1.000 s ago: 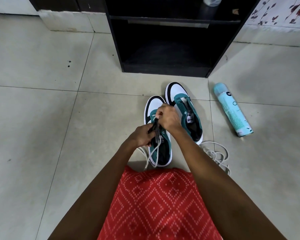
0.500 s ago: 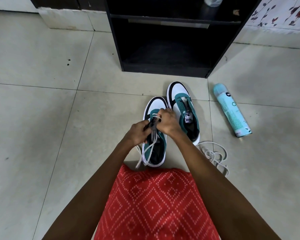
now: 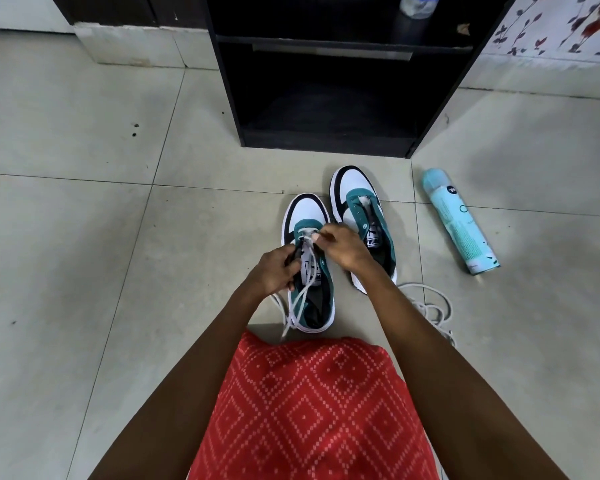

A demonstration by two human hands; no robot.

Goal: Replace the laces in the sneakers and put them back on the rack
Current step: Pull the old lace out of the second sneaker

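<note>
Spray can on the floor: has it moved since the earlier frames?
No. The spray can lies across the same floor grout line, just right of the rack, as before.

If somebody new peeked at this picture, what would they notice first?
Probably the left hand and right hand in the middle, both pinching a white lace over the nearer teal-and-white sneaker. Its unlaced partner stands just to the right, with a loose lace tangled on the floor by its heel. A pale blue spray can lies further right, and the black rack stands beyond.
</note>
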